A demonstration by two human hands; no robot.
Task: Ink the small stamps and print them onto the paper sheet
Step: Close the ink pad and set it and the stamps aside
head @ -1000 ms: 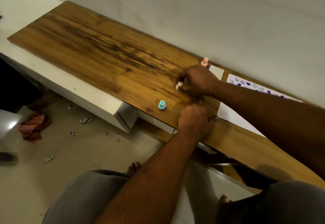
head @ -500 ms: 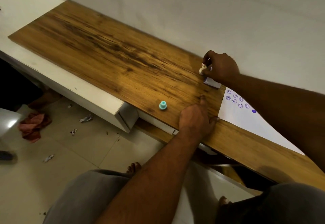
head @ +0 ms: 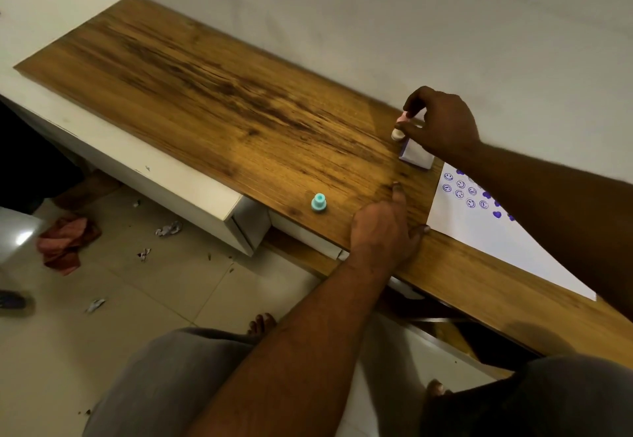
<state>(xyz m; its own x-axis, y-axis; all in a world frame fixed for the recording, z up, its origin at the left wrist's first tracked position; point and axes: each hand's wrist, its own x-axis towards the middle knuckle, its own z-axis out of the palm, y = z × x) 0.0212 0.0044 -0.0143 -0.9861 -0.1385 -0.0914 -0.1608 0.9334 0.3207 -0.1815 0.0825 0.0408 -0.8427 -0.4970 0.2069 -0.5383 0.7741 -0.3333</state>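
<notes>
1 small stamp (head: 399, 130), pinched by the right hand (head: 442, 124) beside the ink pad (head: 416, 155), apparently awaited inking; the left hand (head: 383, 227) lay flat.

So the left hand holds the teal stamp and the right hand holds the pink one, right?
No. The head view shows the left hand resting flat on the brown wooden board; the small teal plastic stamp stands untouched beside it. The right hand does hold the small pink-and-white stamp.

Home: wooden desk (head: 239, 111), tiled floor (head: 171, 299)
</notes>
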